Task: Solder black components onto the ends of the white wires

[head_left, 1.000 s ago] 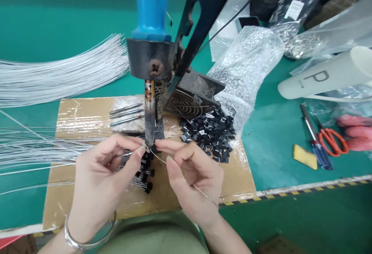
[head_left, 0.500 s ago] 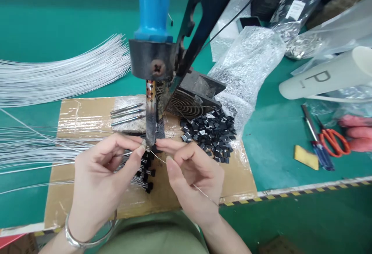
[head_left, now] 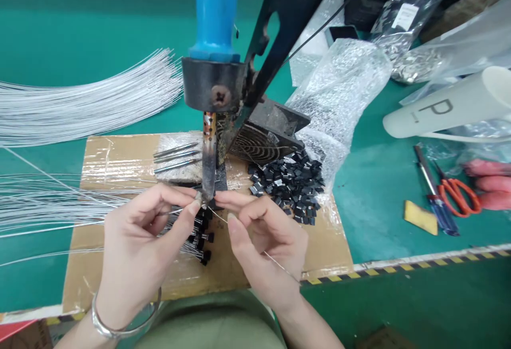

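Note:
A soldering iron with a blue handle (head_left: 216,16) is clamped upright, its dark tip (head_left: 208,173) pointing down between my hands. My left hand (head_left: 139,248) pinches a thin wire (head_left: 172,212) between thumb and index finger, right at the tip. The wire's end and whatever joins it there are too small to make out. My right hand (head_left: 271,248) is closed around a strand of solder wire (head_left: 281,267), which runs past the thumb up to the iron's tip. Its index fingertip is close beside the tip. Below it lie wires ending in black connectors (head_left: 204,257).
A pile of small black connector housings (head_left: 287,184) lies right of a fan (head_left: 259,141). Metal rods (head_left: 178,158) rest on the cardboard (head_left: 115,163). White wires (head_left: 80,109) spread at left. Scissors (head_left: 459,197), a screwdriver (head_left: 443,213), a yellow sponge (head_left: 420,217) and a white cup (head_left: 447,104) are at right.
The view has shifted slightly, so the iron appears a little further right. Both hands keep their grips at the tip.

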Demonstrator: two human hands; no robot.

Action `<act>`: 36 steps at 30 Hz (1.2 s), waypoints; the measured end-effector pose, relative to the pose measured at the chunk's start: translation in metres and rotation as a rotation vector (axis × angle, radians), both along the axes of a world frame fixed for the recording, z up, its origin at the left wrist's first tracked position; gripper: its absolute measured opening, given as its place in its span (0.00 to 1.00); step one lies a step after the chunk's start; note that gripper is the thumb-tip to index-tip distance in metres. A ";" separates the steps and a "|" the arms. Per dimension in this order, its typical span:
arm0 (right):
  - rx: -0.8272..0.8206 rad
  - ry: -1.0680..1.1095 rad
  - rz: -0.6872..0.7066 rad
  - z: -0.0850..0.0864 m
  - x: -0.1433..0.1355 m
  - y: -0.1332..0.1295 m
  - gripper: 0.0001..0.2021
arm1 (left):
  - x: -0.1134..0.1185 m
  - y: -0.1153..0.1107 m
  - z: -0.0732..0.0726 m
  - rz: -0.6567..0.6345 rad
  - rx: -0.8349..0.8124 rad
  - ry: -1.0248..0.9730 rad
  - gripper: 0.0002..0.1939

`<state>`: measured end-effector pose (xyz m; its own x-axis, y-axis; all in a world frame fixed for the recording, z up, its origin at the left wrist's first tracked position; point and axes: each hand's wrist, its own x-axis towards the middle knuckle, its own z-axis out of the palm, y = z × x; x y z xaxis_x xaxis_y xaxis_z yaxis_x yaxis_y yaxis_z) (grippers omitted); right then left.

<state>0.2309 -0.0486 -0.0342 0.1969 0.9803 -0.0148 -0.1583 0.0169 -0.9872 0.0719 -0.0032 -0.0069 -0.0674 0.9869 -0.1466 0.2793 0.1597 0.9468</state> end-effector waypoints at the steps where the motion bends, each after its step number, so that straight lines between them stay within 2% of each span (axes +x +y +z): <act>1: -0.002 -0.003 0.003 0.000 0.000 0.000 0.11 | 0.000 0.000 0.000 -0.002 -0.004 -0.002 0.05; 20: -0.025 -0.051 -0.022 0.003 -0.001 0.001 0.10 | 0.000 -0.001 -0.001 -0.026 0.002 -0.003 0.07; 29: -0.001 -0.049 -0.060 -0.002 -0.004 0.002 0.11 | 0.000 0.000 0.000 -0.022 -0.012 -0.003 0.06; 36: -0.015 -0.061 -0.037 0.001 -0.002 0.000 0.10 | 0.000 -0.001 -0.002 -0.030 0.006 -0.017 0.06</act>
<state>0.2292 -0.0483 -0.0332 0.2338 0.9721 -0.0161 -0.0974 0.0070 -0.9952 0.0720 -0.0038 -0.0085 -0.0350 0.9893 -0.1413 0.2683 0.1455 0.9523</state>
